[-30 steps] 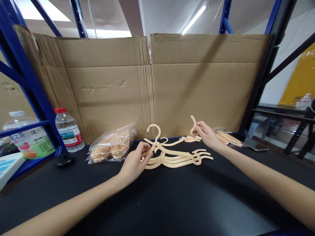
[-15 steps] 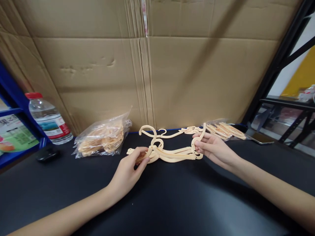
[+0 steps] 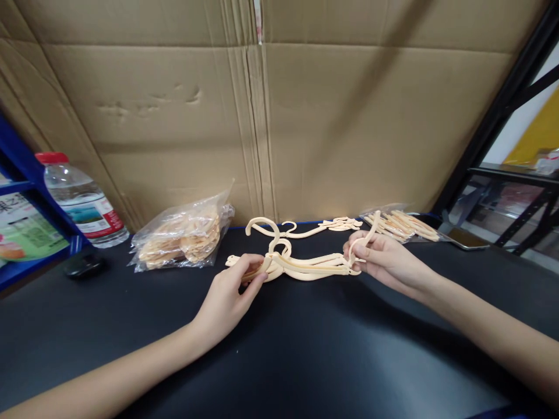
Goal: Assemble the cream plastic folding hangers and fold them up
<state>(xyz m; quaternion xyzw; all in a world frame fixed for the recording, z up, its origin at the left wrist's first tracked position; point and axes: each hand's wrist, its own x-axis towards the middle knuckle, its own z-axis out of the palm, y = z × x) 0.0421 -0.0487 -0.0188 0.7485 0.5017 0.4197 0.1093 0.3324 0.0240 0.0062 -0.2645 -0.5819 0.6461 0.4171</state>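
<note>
My left hand pinches a cream plastic clothes hanger just below its hook. The hanger's arm stretches right, over more cream hangers on the black table. At that arm's far end, my right hand closes its thumb and fingers on a curved cream hanger piece, whose tip points up. The piece meets the arm's end or lies right beside it; I cannot tell if they are joined. Behind them lie another hanger and a small pile of flat cream pieces.
A clear bag of cream parts lies left, and a bag of sticklike parts right. A phone is beside it. Further left are a black mouse and a water bottle. A cardboard wall closes the back.
The curved piece in my right hand has turned, its tip leaning further right. My left hand keeps its hold on the hanger. The view has tilted slightly down.
</note>
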